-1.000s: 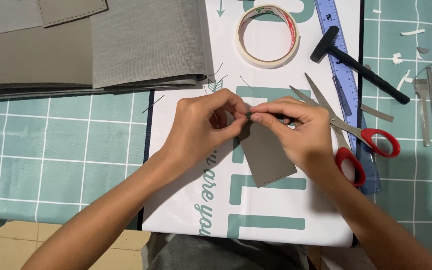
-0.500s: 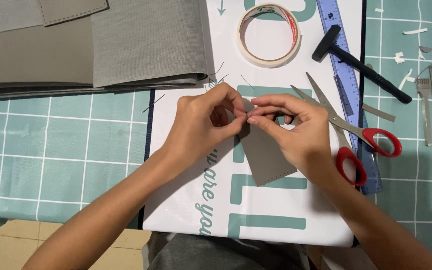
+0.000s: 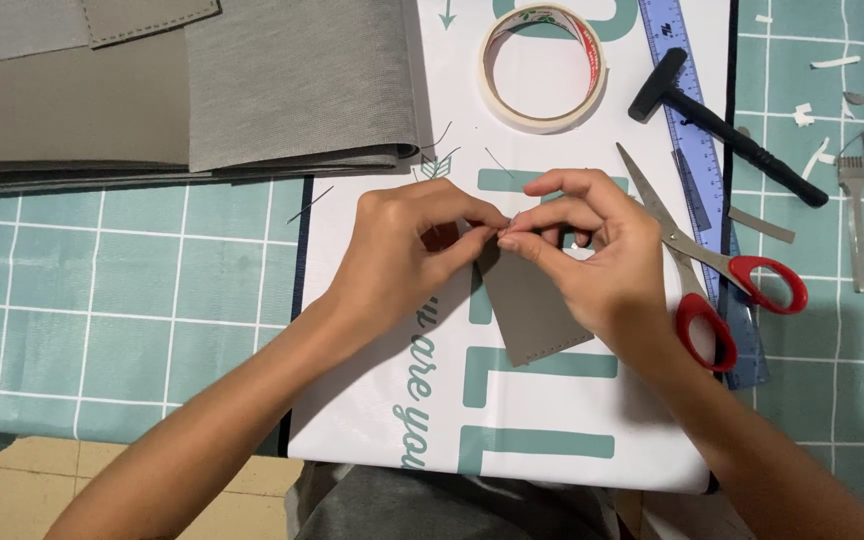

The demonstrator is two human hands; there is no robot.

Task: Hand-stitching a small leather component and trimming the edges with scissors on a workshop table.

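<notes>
Both hands meet over the white printed sheet point(image 3: 552, 440), pinching at the top edge of a small grey leather-like piece point(image 3: 532, 305) that hangs down from the fingertips toward the person's body. The left hand point(image 3: 402, 250) has its thumb and forefinger closed together on that edge, and the right hand point(image 3: 592, 260) is closed the same way just beside it, its other fingers point(image 3: 572, 185) curled loosely above. Something very fine seems to be held between the two pinches — a needle or thread, too small to tell which. A row of tiny holes runs along the piece's lower edge, away from the fingers. Doing this well looks to depend on keeping the two pinches close together, so the edge stays taut and flat between them, and on working slowly near the rim, where a slip would pull the material askew. The piece should stay lifted just enough to see both faces. To the right of the right fingers lie red-handled scissors point(image 3: 722, 285), touching a blue ruler point(image 3: 697, 160), with a black hammer point(image 3: 722, 125) beyond. Above the fingers sits a roll of tape point(image 3: 542, 65), and up to the left — well apart — folded grey fabric point(image 3: 182, 90) rests on the green gridded worktop point(image 3: 102, 290).
</notes>
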